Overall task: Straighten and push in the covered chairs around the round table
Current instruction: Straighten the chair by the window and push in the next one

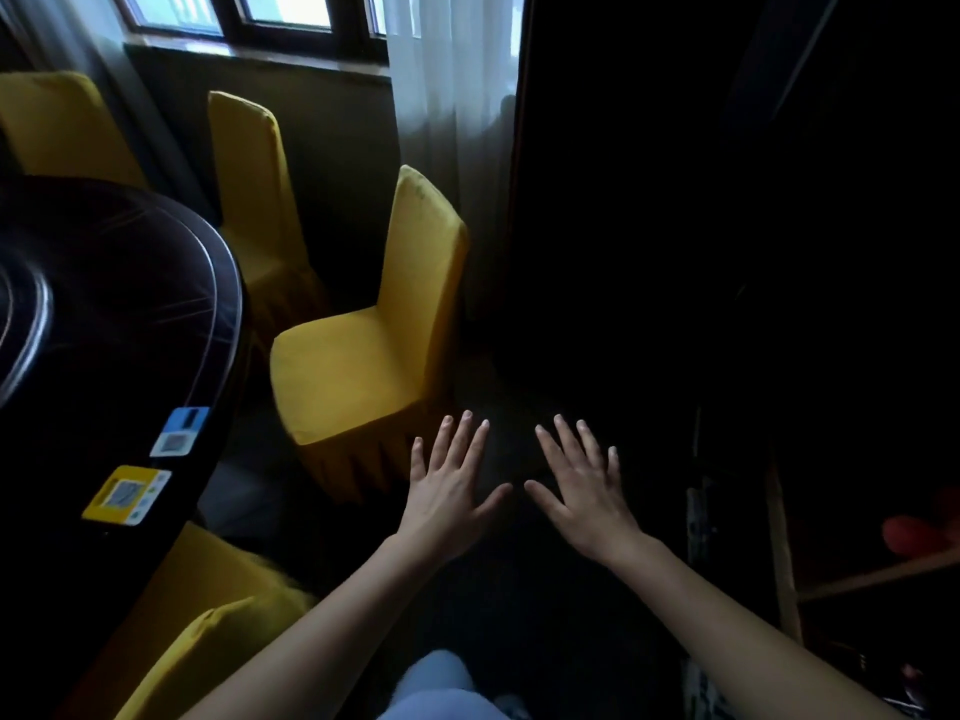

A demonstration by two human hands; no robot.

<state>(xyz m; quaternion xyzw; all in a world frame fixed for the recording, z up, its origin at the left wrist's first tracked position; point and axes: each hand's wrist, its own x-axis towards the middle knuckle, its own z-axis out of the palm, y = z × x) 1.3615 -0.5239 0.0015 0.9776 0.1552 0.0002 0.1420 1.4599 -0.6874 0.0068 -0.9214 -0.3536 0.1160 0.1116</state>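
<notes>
A dark round table (130,314) fills the left side. A yellow-covered chair (363,356) stands in front of me, pulled away from the table and turned at an angle, its back toward the curtain. A second yellow chair (254,200) stands beyond it near the table's rim, and a third (57,127) shows at the far left. Another yellow chair (208,615) sits close below me, partly under the table. My left hand (449,485) and my right hand (584,485) are stretched out flat with fingers spread, just right of the near chair's seat corner, touching nothing.
A white sheer curtain (452,96) and a window (280,18) lie behind the chairs. A tall dark panel or cabinet (675,200) fills the right side. Two sticker cards, blue (179,431) and yellow (127,493), lie on the table's edge. The floor is dark.
</notes>
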